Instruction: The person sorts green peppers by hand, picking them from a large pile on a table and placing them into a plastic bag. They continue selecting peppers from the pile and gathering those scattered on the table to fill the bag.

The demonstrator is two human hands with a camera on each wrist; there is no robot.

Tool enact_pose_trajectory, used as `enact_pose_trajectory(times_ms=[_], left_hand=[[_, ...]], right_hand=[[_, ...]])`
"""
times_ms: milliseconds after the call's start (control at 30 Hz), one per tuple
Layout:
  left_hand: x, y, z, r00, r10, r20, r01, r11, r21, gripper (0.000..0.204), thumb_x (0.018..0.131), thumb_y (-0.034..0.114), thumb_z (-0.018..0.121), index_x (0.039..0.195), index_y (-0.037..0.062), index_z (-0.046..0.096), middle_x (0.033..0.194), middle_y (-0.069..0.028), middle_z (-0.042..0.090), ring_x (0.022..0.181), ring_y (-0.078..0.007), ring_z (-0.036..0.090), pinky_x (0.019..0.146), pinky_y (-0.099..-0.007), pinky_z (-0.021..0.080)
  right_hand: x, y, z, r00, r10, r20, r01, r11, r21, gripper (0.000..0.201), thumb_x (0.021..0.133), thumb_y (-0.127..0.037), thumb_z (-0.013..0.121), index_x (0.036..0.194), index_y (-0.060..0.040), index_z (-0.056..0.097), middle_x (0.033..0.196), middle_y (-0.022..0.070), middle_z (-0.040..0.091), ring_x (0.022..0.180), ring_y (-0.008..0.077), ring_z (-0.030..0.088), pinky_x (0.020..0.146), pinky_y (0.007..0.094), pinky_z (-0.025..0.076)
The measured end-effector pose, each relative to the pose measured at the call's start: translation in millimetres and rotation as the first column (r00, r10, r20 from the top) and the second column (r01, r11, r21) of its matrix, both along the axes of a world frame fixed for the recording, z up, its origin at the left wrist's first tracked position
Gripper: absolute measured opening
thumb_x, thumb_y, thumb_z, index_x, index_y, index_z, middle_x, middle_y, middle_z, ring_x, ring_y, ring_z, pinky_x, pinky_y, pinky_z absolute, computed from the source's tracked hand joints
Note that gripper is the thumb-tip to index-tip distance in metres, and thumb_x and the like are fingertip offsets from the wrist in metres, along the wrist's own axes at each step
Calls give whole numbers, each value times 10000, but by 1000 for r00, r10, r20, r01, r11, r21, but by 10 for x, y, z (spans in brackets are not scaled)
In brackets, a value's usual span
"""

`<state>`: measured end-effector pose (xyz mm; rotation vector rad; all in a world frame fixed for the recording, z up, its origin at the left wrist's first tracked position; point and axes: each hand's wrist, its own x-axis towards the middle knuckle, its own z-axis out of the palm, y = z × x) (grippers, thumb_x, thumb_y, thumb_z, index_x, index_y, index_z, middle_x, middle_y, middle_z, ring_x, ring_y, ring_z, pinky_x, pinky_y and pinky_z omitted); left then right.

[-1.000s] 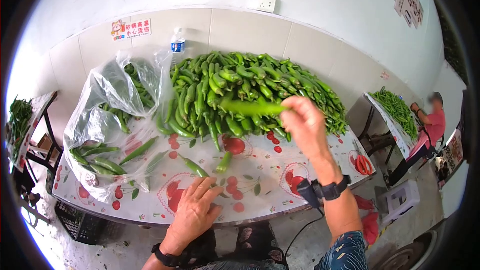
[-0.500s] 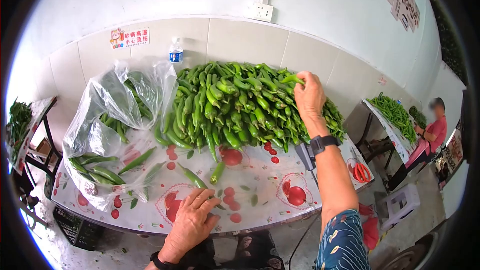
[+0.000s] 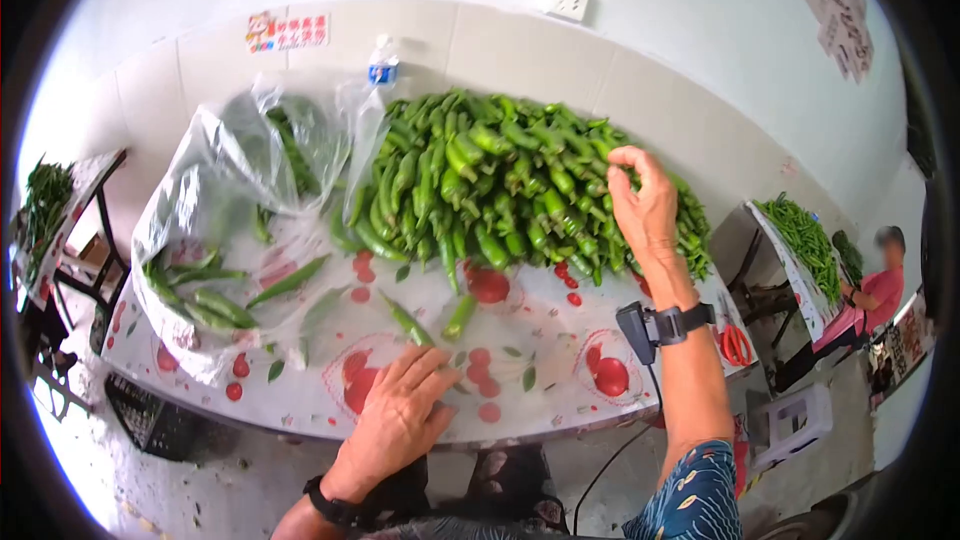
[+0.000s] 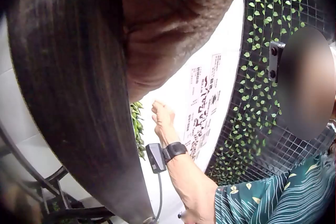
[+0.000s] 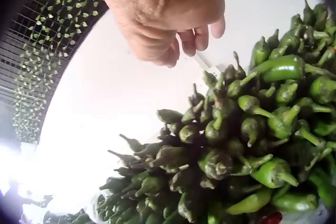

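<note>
A large pile of green peppers (image 3: 500,180) lies on the table, many stems pointing to the front. Over its right part hovers my right hand (image 3: 642,202), fingers loosely bent and nothing between them; the right wrist view shows the fingertips (image 5: 201,39) apart from the peppers below. My left hand (image 3: 400,402) rests on the tablecloth near the front edge, fingers relaxed. A single pepper (image 3: 405,318) lies with its near end at those fingertips, and a shorter pepper (image 3: 460,316) sits just to its right. In the left wrist view the strap and palm fill much of the picture.
A clear plastic bag (image 3: 185,230) with several peppers stands left of the pile. Red-handled scissors (image 3: 735,344) lie at the table's right end, a water bottle (image 3: 383,62) at the back. A person (image 3: 880,280) sits by another pepper-covered table (image 3: 800,240); a stool (image 3: 795,420) stands on the floor.
My right hand carried a pepper from in front of the pile to its upper right and let it go there; it is now empty. The left hand has stayed in place.
</note>
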<state>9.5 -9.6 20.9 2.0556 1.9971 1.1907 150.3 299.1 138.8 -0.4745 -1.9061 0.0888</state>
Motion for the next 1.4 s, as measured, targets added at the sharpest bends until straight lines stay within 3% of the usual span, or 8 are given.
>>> enact_pose_trajectory(times_ms=[167,333,500,600,800,900,1033,1400], left_hand=[[1,-6,9,1000,2,20,-2,1000,4,427,697,69,713,1104,60,584,1231,-126,542,1190,-353,469,1010,-448,397],[1,4,-1,1000,7,20,-7,1000,18,411,695,57,705,1090,51,590,1208,-130,554,1179,-352,482,1007,-448,401],[19,4,17,999,19,47,-19,1000,6,379,679,46,708,1046,46,613,1189,-130,567,1179,-352,485,1007,-445,402],[29,-7,40,999,24,40,-24,1000,-9,380,677,45,709,1045,47,614,1184,-129,568,1183,-349,483,1006,-441,402],[21,-18,44,1000,27,-2,-27,999,-26,400,681,77,727,1065,71,614,1192,-107,566,1192,-329,482,950,-442,417],[29,-13,48,1000,24,-7,-24,999,-33,403,685,89,731,1071,83,615,1196,-100,568,1193,-324,486,919,-446,428],[3,13,4,999,18,-43,-19,999,-30,396,690,93,726,1069,85,615,1192,-100,570,1188,-325,490,914,-445,434],[37,12,79,999,23,25,-20,997,-79,396,677,50,709,1060,61,606,1189,-113,563,1196,-340,478,1009,-453,400]], right_hand=[[-284,-698,-138,766,416,490,-141,852,-504,215,838,-103,564,1028,-78,660,920,161,687,786,281,662,734,346,515],[-617,-894,-775,433,474,767,-416,860,-297,333,734,37,557,1050,-50,619,1041,127,605,1019,310,571,870,393,477],[-564,-1004,-702,405,453,794,-311,885,-346,324,767,-26,581,1088,-50,619,1005,157,618,951,359,586,849,413,477],[-444,-912,-594,566,526,634,-294,848,-441,328,798,-81,597,1124,-45,613,1000,175,621,925,361,597,843,414,479],[180,-294,174,984,21,175,29,959,-281,312,845,-99,584,1152,-46,576,1031,162,656,913,256,643,808,360,503],[421,526,203,983,-172,-60,152,956,-252,346,810,-191,676,1102,-49,556,953,166,670,875,266,654,782,381,504],[312,885,286,910,-413,37,405,868,-287,308,769,-237,720,979,-56,587,885,157,675,827,314,649,770,396,503],[195,1025,238,897,-357,259,410,891,-194,235,848,-171,512,986,-99,688,972,152,684,933,350,636,834,407,494]])
